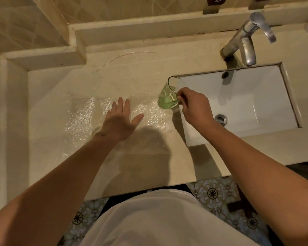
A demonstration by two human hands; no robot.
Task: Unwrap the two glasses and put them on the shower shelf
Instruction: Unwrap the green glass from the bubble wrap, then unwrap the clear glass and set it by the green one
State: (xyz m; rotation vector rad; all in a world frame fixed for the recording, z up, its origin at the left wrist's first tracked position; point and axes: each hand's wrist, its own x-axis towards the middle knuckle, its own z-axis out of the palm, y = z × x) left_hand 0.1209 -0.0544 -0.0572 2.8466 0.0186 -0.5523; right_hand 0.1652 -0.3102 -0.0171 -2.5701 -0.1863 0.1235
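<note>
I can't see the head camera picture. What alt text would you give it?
Seen from above, a person's right hand grips a tilted green glass at the edge of a white sink, while the left hand lies flat, fingers spread, on a sheet of bubble wrap spread over a beige counter. A metal tap stands behind the sink.

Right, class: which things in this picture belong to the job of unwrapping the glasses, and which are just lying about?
Part of the job:
- green glass, tilted, gripped by the right hand
- bubble wrap spread on the counter, pressed flat by the left hand

Just there:
- tap
- sink
- counter
- patterned floor tiles
</note>
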